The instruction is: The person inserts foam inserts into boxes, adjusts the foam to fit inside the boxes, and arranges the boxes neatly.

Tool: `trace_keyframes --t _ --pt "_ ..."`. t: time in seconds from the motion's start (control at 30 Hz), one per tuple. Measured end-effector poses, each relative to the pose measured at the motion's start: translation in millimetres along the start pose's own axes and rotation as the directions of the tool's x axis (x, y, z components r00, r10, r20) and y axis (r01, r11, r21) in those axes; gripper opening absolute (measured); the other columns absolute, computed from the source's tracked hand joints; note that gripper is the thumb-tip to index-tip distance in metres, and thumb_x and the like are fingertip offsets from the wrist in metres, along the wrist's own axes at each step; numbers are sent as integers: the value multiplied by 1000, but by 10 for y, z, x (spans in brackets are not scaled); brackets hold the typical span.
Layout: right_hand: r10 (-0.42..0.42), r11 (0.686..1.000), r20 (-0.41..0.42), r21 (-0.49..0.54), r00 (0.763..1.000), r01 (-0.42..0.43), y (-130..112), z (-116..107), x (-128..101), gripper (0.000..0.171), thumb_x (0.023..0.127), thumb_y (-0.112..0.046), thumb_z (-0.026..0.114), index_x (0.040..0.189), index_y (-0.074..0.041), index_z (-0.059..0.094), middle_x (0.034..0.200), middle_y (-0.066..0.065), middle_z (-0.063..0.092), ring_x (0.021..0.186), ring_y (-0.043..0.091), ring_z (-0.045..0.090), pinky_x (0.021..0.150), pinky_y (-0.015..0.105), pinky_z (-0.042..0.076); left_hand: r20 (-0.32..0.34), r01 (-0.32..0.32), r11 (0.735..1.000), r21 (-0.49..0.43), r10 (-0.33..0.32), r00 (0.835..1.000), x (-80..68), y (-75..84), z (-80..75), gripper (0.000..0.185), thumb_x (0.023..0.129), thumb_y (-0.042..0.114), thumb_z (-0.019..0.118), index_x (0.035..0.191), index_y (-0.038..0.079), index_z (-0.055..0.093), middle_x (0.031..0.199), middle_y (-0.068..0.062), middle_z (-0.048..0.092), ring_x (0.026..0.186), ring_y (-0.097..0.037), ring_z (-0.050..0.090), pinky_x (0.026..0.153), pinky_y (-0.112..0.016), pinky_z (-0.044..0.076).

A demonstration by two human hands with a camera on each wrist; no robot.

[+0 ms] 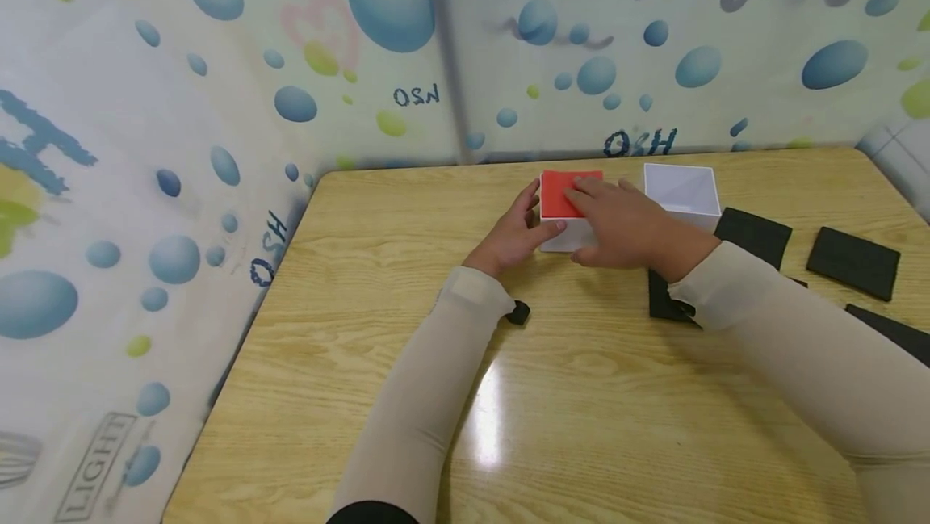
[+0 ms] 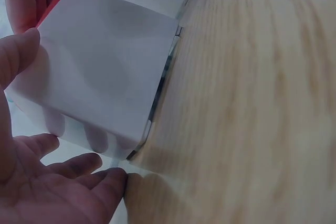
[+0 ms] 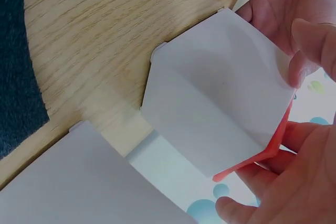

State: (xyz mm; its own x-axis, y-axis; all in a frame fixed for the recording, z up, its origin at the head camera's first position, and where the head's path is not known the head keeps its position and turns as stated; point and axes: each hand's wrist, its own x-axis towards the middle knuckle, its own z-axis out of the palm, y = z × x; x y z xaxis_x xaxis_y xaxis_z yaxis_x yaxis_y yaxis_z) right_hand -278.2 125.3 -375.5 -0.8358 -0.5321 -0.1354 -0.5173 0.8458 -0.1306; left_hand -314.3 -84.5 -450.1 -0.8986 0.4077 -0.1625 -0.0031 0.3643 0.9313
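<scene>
A wall point(image 1: 501, 72) patterned with blue and green spots stands beyond both hands, and the bench point(image 1: 617, 427) spreads beneath them. The left hand point(image 1: 512, 237) is loosely open at the near left of the box, thumb touching its front. The right hand point(image 1: 628, 221) is also open, fingers resting on the red piece, thumb low. Between the hands, the white box point(image 1: 565, 243) stands on the bench. A white tray point(image 1: 683, 185) sits beyond the right wrist. Black sheets point(image 1: 853, 263) lie around the right forearm. The red piece point(image 1: 558, 194) covers the box's top.
</scene>
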Motion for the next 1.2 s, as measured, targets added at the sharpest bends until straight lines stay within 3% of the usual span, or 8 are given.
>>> trace_keyframes --t 0.5,0.87,1.2 --pt "11 1000 13 4 1000 -11 -33 28 59 96 84 -39 85 160 0 40 165 22 40 153 43 36 121 73 26 -5 3 999 -36 -3 1000 14 2 24 92 100 41 71 170 37 11 174 0 24 161 -31 25 128 -48 30" --pt "-38 999 -4 14 999 38 -93 59 116 98 88 -41 81 163 -1 33 171 17 32 160 37 27 124 73 16 -11 -11 999 -31 11 1000 15 -1 27 94 99 42 71 171 34 10 176 -4 22 162 -33 23 130 -47 26" --pt "-15 1000 20 -14 1000 15 -130 87 170 92 88 -39 80 161 -2 38 168 18 38 158 38 30 123 75 15 4 -7 1000 -9 7 1000 22 -2 14 93 100 44 70 170 35 9 175 -4 22 162 -32 24 129 -49 27"
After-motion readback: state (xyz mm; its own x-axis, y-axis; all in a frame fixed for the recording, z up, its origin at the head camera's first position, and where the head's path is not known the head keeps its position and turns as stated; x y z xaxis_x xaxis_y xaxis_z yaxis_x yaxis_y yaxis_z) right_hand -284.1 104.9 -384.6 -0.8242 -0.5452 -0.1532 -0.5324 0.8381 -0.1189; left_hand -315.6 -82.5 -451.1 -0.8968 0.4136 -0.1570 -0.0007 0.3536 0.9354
